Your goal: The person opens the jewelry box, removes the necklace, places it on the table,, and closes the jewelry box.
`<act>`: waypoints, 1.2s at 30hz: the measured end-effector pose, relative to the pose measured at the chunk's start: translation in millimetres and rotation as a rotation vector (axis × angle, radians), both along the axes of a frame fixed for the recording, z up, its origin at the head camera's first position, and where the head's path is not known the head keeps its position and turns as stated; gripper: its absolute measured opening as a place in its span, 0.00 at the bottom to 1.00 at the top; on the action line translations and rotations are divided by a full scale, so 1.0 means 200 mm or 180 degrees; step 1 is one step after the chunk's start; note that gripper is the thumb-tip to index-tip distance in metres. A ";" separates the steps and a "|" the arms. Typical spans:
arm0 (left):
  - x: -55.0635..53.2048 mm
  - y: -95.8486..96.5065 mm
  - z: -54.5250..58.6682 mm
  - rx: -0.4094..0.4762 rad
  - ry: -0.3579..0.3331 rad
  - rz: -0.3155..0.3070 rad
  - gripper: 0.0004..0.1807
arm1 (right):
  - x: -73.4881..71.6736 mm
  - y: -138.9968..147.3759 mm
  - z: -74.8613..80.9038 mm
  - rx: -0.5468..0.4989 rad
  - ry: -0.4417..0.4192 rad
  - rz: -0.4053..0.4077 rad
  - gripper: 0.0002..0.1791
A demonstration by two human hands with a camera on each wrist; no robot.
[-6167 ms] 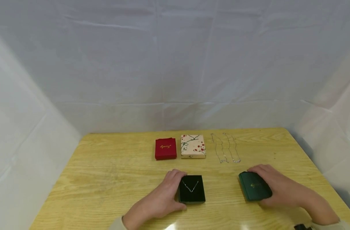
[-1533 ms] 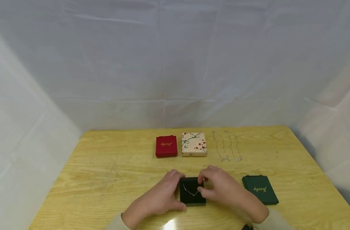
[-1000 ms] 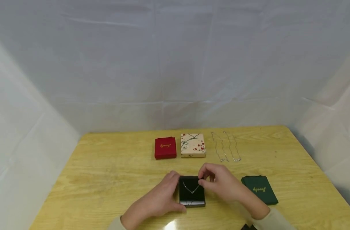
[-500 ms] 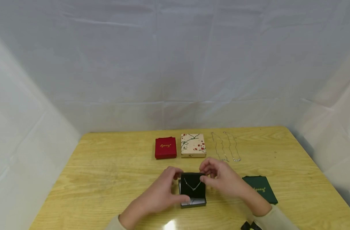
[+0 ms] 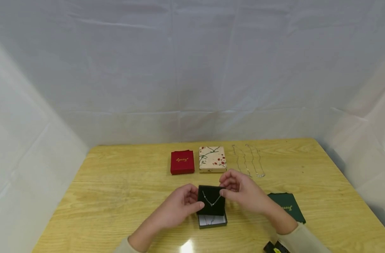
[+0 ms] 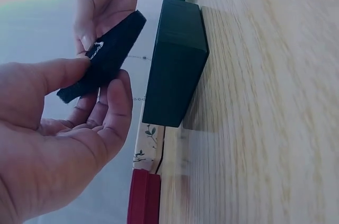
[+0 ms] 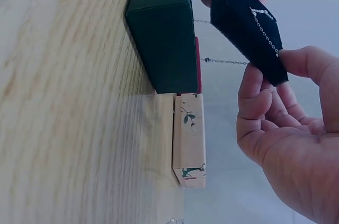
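My left hand (image 5: 181,203) and right hand (image 5: 243,191) pinch opposite sides of a black foam pad (image 5: 211,210), thumbs on top and fingers beneath. A silver necklace (image 5: 212,205) lies in a V across the pad's face. In the right wrist view the necklace's chain (image 7: 228,62) hangs behind the tilted pad (image 7: 238,17). The pad is raised out of the dark green box base (image 5: 213,226), whose pale inside (image 5: 208,220) shows below it. Both wrist views show the pad apart from the box base (image 6: 177,65). To the right lies the green lid (image 5: 288,207), lettered in gold, partly behind my right forearm.
On the wooden table (image 5: 123,182), a red jewelry box (image 5: 182,162) and a cream floral box (image 5: 212,160) stand at the back. Right of them lie two silver necklaces (image 5: 259,165), one partly covered by my right hand. White sheeting (image 5: 192,88) surrounds the table.
The right hand set the green lid down at the right and came to the pad. The pad tilted up and left the box base; the left hand moved from the base to the pad.
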State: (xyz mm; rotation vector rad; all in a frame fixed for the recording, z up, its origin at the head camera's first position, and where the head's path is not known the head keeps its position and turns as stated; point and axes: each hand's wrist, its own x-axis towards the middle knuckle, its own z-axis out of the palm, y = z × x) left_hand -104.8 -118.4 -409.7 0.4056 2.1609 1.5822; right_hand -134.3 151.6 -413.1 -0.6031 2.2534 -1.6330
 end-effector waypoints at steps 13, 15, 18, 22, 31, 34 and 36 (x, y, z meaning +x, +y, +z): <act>-0.01 0.00 -0.01 0.0209 -0.0222 0.0069 0.17 | 0.07 -0.02 -0.01 0.0733 0.1998 -0.0251 0.14; -0.01 0.00 -0.01 0.0255 -0.0229 0.0085 0.17 | 0.08 -0.03 -0.01 0.0835 0.2572 -0.0140 0.14; -0.01 0.00 -0.01 0.0299 -0.0252 0.0114 0.17 | 0.09 -0.05 0.00 0.1001 0.3182 0.0065 0.14; -0.01 0.00 -0.01 0.0373 -0.0306 0.0122 0.17 | 0.11 -0.08 0.00 0.1265 0.3446 0.0230 0.13; -0.01 0.00 0.00 0.0636 -0.0575 0.0092 0.19 | 0.12 -0.11 -0.01 0.1398 0.3501 0.0184 0.12; -0.01 -0.01 0.00 0.0699 -0.0651 0.0121 0.19 | 0.12 -0.12 -0.02 0.1377 0.3631 0.0159 0.13; -0.01 -0.01 0.00 0.0740 -0.0682 0.0134 0.20 | 0.12 -0.12 -0.02 0.1367 0.3721 0.0151 0.13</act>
